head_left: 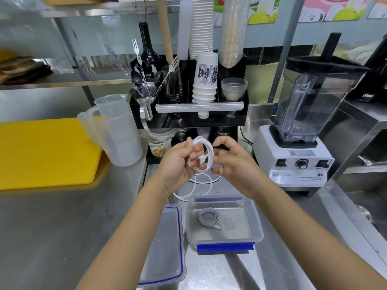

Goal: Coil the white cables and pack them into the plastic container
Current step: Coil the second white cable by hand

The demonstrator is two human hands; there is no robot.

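My left hand (178,162) grips a partly coiled white cable (204,147) with an orange-tipped plug, held above the steel counter. My right hand (232,162) pinches the same coil from the right side. The cable's loose tail (195,188) hangs down and loops on the counter below my hands. In front of me sits the clear plastic container (257,225) with blue clips, open. One coiled white cable (208,216) lies inside it. The container's lid (165,243), clear with a blue rim, lies to its left.
A white blender (301,130) stands at the right. A black organiser (188,109) with cups and cutlery is behind my hands. Clear measuring jugs (117,130) and a yellow cutting board (46,151) sit at the left on the steel counter.
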